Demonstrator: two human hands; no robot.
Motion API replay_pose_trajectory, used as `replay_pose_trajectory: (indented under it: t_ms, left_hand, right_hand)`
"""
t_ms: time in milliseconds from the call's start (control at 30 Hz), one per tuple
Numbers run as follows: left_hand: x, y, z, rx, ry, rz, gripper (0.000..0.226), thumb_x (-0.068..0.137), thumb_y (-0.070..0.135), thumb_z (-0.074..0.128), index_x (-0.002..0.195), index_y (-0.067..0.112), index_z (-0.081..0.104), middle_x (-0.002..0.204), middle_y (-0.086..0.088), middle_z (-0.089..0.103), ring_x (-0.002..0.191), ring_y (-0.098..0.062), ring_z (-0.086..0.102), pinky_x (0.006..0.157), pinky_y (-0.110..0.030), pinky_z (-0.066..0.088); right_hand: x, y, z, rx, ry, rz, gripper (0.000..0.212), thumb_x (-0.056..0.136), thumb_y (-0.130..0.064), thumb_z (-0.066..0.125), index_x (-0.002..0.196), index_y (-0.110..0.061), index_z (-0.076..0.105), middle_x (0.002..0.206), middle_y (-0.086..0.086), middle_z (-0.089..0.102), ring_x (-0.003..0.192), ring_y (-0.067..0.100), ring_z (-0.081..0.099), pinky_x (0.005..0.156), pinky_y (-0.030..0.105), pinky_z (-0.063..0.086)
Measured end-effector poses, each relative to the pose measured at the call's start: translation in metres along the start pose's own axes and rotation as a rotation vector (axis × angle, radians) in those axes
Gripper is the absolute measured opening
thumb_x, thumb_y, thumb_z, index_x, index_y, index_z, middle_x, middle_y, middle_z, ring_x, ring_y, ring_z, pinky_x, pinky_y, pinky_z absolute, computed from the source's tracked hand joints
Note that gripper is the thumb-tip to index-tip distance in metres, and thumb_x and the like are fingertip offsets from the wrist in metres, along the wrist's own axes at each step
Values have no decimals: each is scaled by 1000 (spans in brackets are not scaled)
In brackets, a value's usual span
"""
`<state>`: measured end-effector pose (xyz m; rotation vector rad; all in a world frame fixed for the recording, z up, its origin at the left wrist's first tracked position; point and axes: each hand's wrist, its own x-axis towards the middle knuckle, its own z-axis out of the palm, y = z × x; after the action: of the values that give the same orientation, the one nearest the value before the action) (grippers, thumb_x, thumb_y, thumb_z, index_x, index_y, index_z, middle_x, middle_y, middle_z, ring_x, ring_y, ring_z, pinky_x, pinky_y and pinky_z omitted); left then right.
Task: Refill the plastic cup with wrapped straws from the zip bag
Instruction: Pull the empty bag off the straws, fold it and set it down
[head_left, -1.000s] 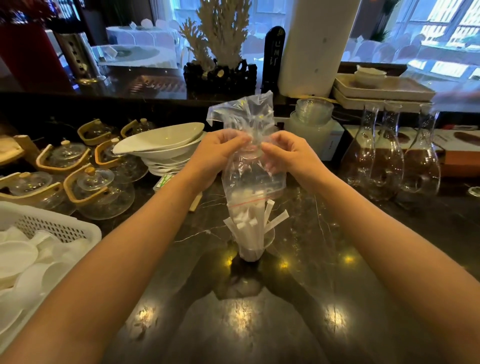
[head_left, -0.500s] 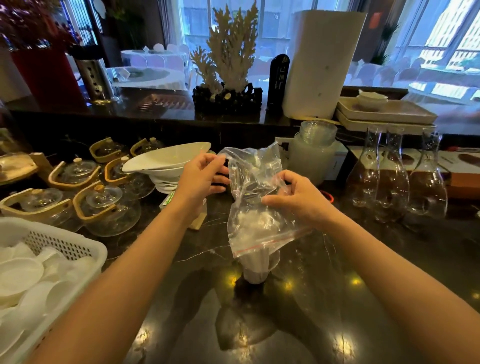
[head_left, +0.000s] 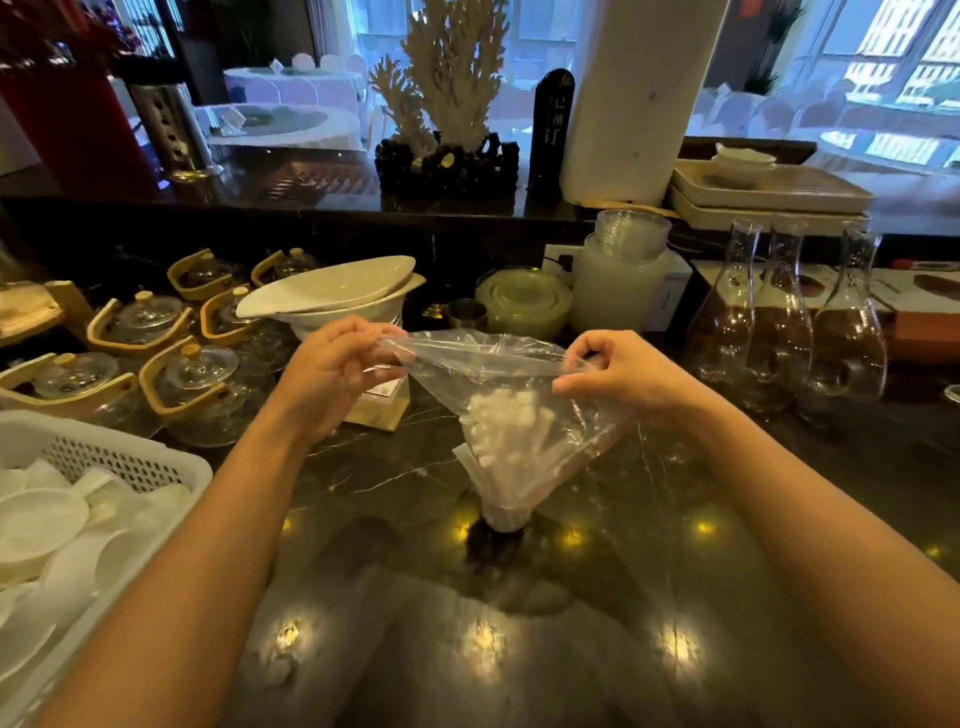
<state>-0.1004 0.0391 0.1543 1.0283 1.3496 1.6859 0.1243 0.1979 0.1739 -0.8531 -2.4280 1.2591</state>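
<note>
A clear zip bag (head_left: 566, 410) is stretched flat and wide over the plastic cup (head_left: 505, 517), which stands on the dark marble counter. White wrapped straws (head_left: 501, 426) stand bunched upright in the cup, seen through the bag. My left hand (head_left: 337, 369) pinches the bag's left corner. My right hand (head_left: 618, 371) pinches the right corner. Both hands hover a little above the cup, one on each side. The cup's rim is hidden behind the plastic.
Glass teapots with wooden handles (head_left: 192, 384) crowd the left. A white basket of dishes (head_left: 67, 514) sits at the near left. Stacked white bowls (head_left: 332, 296) stand behind my left hand, a small box (head_left: 382, 402) below it. Three glass carafes (head_left: 789, 332) line the right.
The bag hung upright and bunched over the cup; my hands have since come lower and moved apart, pulling it out flat sideways. The view has tipped downward.
</note>
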Motion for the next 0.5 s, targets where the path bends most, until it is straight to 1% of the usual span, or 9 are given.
replay_pose_trajectory:
  t_ms: [67,100,167,200,267,333,367,433,500]
  left_hand:
    - [-4,-1,-9,-6,-169,-47,29,82,36,54,57,22,59,87,3,74,86,-16,69,73,-26,57]
    - [-4,1,-12,-10,-245,-101,29,68,50,65,60,22,60,90,-1,73,88,-20,69,72,-27,57]
    - [-2,5,-12,59,-327,-224,55,47,63,74,82,23,60,90,-3,72,82,-21,68,67,-28,57]
    - [1,6,-9,133,-343,-275,62,49,63,73,96,24,58,91,-3,71,79,-19,67,64,-27,56]
    - [3,9,3,356,-386,-325,53,71,50,64,115,23,52,92,-1,71,73,-13,66,61,-23,55]
    - [2,11,20,568,-386,-342,36,80,37,56,113,22,54,90,1,69,71,-9,64,59,-17,54]
    - [2,8,26,597,-372,-359,34,79,38,56,109,23,55,88,1,68,70,-9,62,58,-16,53]
    - [0,3,31,536,-334,-442,48,71,48,56,110,20,55,87,-2,69,70,-12,63,61,-22,53]
    - [-2,-3,30,484,-331,-548,62,66,57,51,114,18,55,94,-6,70,83,-17,65,70,-30,52]
  right_hand:
    - [-2,-2,-4,-39,-81,-10,15,70,-22,73,74,-19,58,60,-5,49,42,-4,44,46,6,37]
    - [-4,-4,-5,-42,-139,-9,16,70,-20,73,75,-20,58,60,-5,49,43,-3,44,46,7,37]
    - [-7,-10,-6,-58,-253,-23,18,69,-17,73,77,-21,58,60,-4,49,47,-1,44,48,9,38]
    - [-8,-14,-4,-76,-302,-45,19,69,-16,74,78,-23,58,62,-3,50,49,1,45,50,11,39]
    - [-8,-20,0,-127,-359,-92,23,69,-17,74,79,-27,57,67,1,52,55,6,47,53,16,40]
    - [-8,-25,5,-186,-370,-120,28,69,-16,75,81,-31,54,72,2,51,59,7,46,54,17,39]
    - [-9,-27,7,-211,-369,-134,31,69,-15,75,83,-32,53,71,0,49,57,3,45,53,16,39]
    - [-11,-31,9,-243,-374,-165,39,68,-10,74,87,-34,50,69,-2,46,55,2,42,51,15,39]
    - [-15,-33,9,-229,-373,-188,41,69,-3,72,86,-31,46,71,0,46,57,3,42,52,15,40]
